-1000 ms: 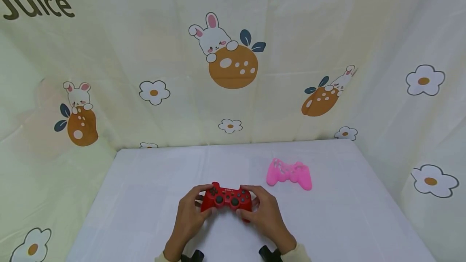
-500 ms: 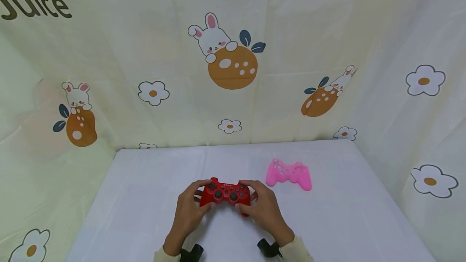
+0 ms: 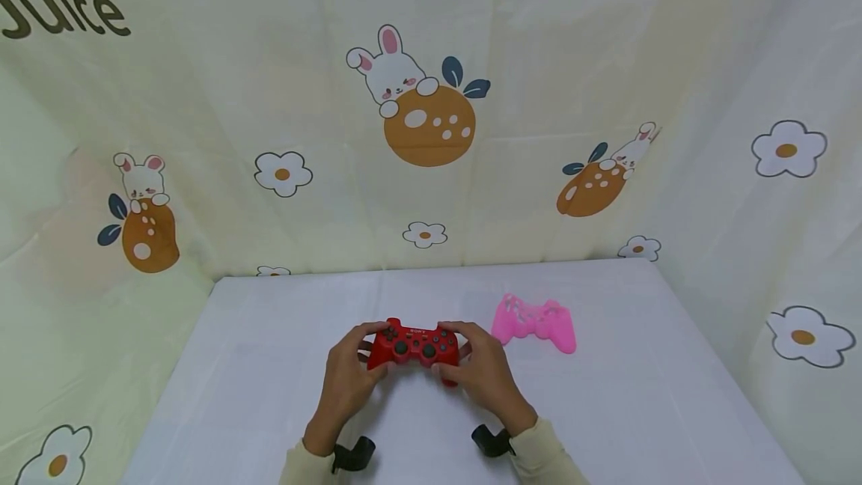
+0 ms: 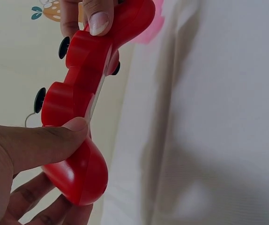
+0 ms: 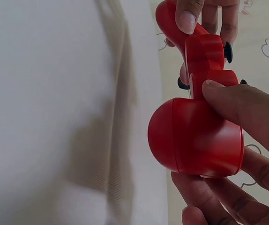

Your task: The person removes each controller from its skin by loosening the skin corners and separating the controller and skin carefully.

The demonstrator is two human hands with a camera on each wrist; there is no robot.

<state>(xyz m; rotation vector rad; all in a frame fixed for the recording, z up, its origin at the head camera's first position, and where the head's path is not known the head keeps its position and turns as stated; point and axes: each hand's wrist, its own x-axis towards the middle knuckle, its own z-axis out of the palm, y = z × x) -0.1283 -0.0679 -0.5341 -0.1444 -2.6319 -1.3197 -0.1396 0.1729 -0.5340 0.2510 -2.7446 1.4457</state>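
Observation:
A red game controller [image 3: 414, 344] with black thumbsticks and "SONY" lettering is held up between both hands, its button side facing the head camera. My left hand [image 3: 346, 376] grips its left end, the thumb on the near side and fingers curled round the far side. At the other end, my right hand [image 3: 486, 373] grips it the same way. Both wrist views show the red controller [image 4: 76, 93] from its near edge, apart from the white surface. Behind and to the right of my right hand lies a pink controller-shaped cover [image 3: 534, 322] with cut-out holes.
The table [image 3: 256, 395] has a white cloth over it. Curtains [image 3: 323, 96] printed with rabbits, oranges and flowers stand at the back and both sides. Black wrist mounts [image 3: 355, 455] sit on both wrists.
Both hands have moved forward, away from the person, and slightly left with the red game controller between them. The pink cover has stayed where it was.

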